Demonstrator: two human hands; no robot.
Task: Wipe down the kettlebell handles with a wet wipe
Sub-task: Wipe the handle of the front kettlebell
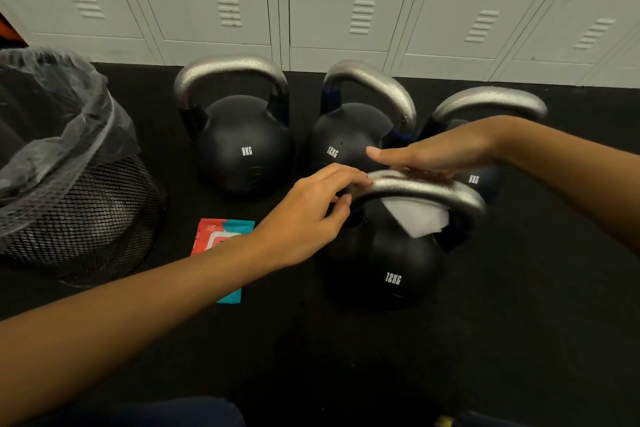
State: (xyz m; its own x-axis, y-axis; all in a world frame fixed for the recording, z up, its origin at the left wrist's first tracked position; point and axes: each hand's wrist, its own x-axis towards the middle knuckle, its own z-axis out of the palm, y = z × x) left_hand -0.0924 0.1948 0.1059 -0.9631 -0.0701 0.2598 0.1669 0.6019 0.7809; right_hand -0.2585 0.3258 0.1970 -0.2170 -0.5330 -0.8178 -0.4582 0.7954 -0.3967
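Where right hand (pixel 436 152) rests: wipe (pixel 415 217) beneath.

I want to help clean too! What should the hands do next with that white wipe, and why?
Probably the right hand should close round the wet wipe and slide it along the front kettlebell's handle. The wipe hangs under the bar, the right hand lies flat on top, and the left hand touches the handle's left end.

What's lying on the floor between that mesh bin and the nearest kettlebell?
In the head view, a red and teal wipes packet lies between the mesh bin and the near 12KG kettlebell, partly hidden by the left forearm.
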